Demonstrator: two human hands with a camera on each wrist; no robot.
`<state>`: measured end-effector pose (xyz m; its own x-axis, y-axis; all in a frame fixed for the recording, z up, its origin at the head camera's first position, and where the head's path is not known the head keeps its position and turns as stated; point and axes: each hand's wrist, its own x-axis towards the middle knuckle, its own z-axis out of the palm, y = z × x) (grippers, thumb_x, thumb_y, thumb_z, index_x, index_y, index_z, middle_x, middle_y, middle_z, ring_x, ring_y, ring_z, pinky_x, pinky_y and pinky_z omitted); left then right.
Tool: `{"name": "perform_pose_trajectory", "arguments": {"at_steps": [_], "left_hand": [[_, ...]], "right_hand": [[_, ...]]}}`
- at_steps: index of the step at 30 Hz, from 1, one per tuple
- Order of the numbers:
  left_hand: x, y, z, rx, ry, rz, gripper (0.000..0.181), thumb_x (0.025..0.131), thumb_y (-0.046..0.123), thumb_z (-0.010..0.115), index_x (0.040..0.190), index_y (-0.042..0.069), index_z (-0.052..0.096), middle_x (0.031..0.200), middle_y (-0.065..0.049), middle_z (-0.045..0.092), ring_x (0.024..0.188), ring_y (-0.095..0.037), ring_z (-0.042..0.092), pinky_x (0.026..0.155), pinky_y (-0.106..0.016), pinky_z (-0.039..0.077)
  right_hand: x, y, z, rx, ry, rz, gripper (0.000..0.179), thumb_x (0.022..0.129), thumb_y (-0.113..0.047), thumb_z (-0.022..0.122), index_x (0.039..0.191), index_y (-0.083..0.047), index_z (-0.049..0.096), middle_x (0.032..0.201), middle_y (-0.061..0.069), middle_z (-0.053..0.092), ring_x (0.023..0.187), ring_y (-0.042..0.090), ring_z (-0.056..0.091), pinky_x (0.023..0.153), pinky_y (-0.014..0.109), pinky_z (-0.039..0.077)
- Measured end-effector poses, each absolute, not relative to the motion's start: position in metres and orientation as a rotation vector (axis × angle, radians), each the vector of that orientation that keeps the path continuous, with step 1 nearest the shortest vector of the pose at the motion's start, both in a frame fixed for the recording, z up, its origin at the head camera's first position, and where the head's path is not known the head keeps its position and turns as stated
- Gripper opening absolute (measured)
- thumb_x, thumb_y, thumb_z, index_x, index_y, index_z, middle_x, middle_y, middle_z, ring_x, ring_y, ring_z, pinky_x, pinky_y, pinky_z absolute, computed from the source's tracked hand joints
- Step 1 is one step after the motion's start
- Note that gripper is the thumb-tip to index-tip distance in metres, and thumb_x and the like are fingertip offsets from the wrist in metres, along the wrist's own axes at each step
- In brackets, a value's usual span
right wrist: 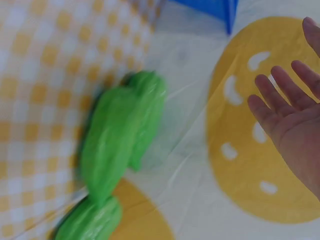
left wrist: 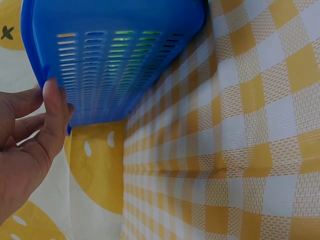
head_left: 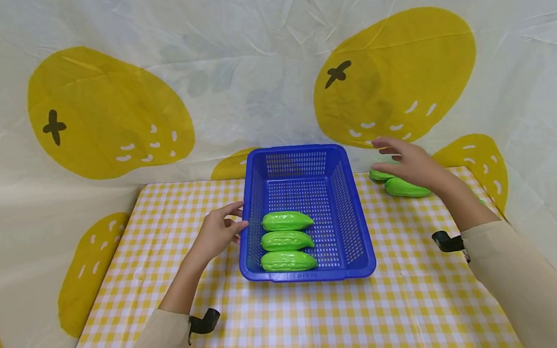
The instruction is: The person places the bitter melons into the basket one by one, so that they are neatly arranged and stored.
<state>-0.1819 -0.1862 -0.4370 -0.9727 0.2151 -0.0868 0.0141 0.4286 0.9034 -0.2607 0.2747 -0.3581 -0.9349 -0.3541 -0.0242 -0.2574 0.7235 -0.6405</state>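
Observation:
A blue plastic basket (head_left: 309,276) stands on the table with three green bitter melons lying crosswise in its near left part, among them a far one (head_left: 286,221). My left hand (head_left: 216,233) pinches the basket's left rim, its fingertips at the edge in the left wrist view too. Above the far right of the table is my right hand (head_left: 409,165), fingers loosely spread and holding nothing. Beneath it lie more bitter melons (head_left: 405,187), partly hidden by the hand and forearm; the right wrist view shows three of them, two lying against each other (right wrist: 107,142).
A yellow-and-white checked cloth (head_left: 272,329) covers the table. Behind it hangs a pale curtain (head_left: 251,88) with large yellow fruit prints, close to the basket's far end. Each wrist carries a small black camera (head_left: 204,321).

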Motion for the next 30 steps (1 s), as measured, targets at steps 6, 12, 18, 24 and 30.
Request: {"name": "perform_pose_trajectory", "arguments": {"at_steps": [6,12,18,24,30], "left_hand": [[-0.181,-0.186,-0.436,0.226,2.497,1.552,0.053,0.1,0.006,0.067,0.151,0.003,0.052,0.126,-0.022,0.063,0.069,-0.017,0.068,0.069,-0.059,0.064],[-0.182,-0.188,-0.436,0.231,2.504,1.538,0.053,0.101,0.007,0.067,0.151,0.004,0.051,0.128,-0.023,0.063,0.069,-0.016,0.068,0.068,-0.057,0.065],[-0.181,-0.188,-0.435,0.232,2.508,1.529,0.053,0.1,0.007,0.067,0.151,0.004,0.051,0.127,-0.023,0.064,0.069,-0.017,0.068,0.068,-0.056,0.065],[-0.18,-0.186,-0.432,0.233,2.503,1.527,0.053,0.101,0.008,0.067,0.152,0.004,0.051,0.128,-0.023,0.064,0.069,-0.017,0.068,0.068,-0.056,0.065],[-0.18,-0.186,-0.433,0.213,2.494,1.54,0.054,0.101,0.006,0.067,0.152,0.004,0.051,0.128,-0.024,0.062,0.069,-0.017,0.067,0.069,-0.056,0.065]], "right_hand": [[-0.256,0.305,-0.375,-0.413,2.818,-0.972,0.067,0.104,-0.036,0.064,0.157,-0.004,0.038,0.159,0.024,0.04,0.146,0.046,0.036,0.122,0.067,0.03],[-0.256,0.33,-0.393,-0.351,2.834,-0.913,0.071,0.103,-0.039,0.064,0.156,0.0,0.038,0.158,0.028,0.039,0.144,0.051,0.035,0.115,0.07,0.033],[-0.259,0.346,-0.414,-0.327,2.867,-0.769,0.078,0.102,-0.043,0.064,0.157,0.004,0.036,0.159,0.034,0.034,0.143,0.058,0.031,0.109,0.077,0.034],[-0.261,0.355,-0.431,-0.277,2.841,-0.672,0.082,0.103,-0.046,0.062,0.159,0.005,0.029,0.159,0.038,0.029,0.141,0.063,0.028,0.107,0.08,0.033],[-0.261,0.354,-0.44,-0.273,2.831,-0.584,0.079,0.103,-0.039,0.065,0.156,0.01,0.032,0.155,0.041,0.032,0.137,0.063,0.034,0.107,0.077,0.038]]}}
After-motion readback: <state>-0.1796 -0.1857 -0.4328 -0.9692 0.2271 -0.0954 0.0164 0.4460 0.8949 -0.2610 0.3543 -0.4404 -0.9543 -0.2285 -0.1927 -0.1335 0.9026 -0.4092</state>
